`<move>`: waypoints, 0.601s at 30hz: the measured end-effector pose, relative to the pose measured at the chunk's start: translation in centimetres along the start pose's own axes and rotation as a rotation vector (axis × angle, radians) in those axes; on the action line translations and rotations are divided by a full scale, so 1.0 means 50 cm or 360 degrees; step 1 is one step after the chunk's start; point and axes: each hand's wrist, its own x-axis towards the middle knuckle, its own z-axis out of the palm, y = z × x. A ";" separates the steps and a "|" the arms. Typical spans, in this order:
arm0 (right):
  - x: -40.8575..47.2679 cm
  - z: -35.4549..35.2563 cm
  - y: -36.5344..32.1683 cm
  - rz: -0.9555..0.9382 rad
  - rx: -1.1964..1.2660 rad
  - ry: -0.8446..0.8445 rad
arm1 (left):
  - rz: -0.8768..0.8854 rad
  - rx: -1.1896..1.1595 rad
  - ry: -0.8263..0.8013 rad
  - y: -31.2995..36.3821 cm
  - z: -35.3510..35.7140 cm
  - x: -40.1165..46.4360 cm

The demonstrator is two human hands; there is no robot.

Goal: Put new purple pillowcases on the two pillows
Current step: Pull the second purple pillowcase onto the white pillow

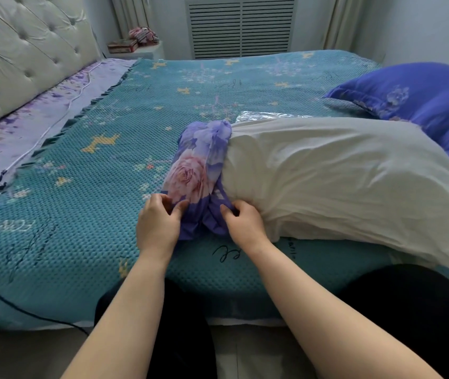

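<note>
Pillow [340,176] lies lengthwise to the right, case [198,170] bunched on its left end. Left hand [159,224] and right hand [243,224] both pinch the case's near edge; right is nearer the pillow.

Soft, even, cool daylight fills the room, brightest at the far curtains [340,20]. Shadows are faint. A glare patch shines on the plastic wrap [267,115]. Wide-angle distortion bends the bed [81,214] edges; the picture is slightly soft throughout.
</note>
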 end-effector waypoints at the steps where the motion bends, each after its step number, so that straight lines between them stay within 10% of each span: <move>1: 0.001 -0.003 -0.002 -0.0003 0.0010 -0.0018 | -0.0027 -0.0021 -0.0010 0.003 0.001 -0.010; 11: 0.012 0.002 -0.014 -0.0051 0.0176 -0.0225 | 0.0363 -0.0150 0.0187 0.076 0.003 -0.072; 18: 0.018 0.024 0.020 -0.0135 0.0115 0.0087 | -0.0233 -0.0707 -0.0047 0.054 0.042 -0.034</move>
